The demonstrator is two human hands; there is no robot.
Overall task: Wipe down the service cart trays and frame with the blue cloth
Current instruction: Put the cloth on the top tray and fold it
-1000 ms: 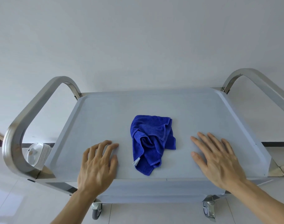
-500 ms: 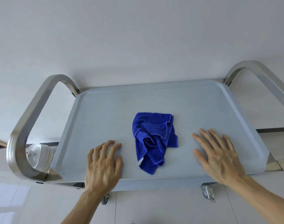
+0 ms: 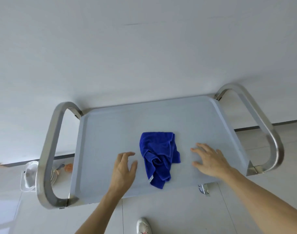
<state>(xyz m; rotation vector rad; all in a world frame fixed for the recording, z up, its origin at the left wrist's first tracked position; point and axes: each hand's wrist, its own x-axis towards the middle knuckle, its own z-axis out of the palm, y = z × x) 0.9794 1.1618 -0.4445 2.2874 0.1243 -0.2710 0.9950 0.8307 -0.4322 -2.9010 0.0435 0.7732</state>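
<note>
Plainly the wiping has not begun: nearest, the left hand (image 3: pixel 124 168) and right hand (image 3: pixel 210 162) lie spread and empty on the top tray (image 3: pixel 110 132), flanking the crumpled blue cloth (image 3: pixel 158 157) without touching it. Next, one hand must gather it; the steel frame (image 3: pixel 255 115) waits beyond.

- The crumpled deep-blue terry cloth (image 3: pixel 158 157) has a soft, fuzzy, matt nap, with a small pale tag at its 7 o'clock edge.
- The pale grey-blue top tray (image 3: pixel 120 132) of the cart looks like smooth plastic with a dull satin finish.
- The looped brushed-steel handle at 9 o'clock (image 3: pixel 49 149) and its twin at 3 o'clock (image 3: pixel 262 125) look semi-glossy, with soft highlights.
- The light floor tiles (image 3: pixel 186 215) look smooth and slightly glossy.
- The white wall (image 3: pixel 144 48) is matt.
</note>
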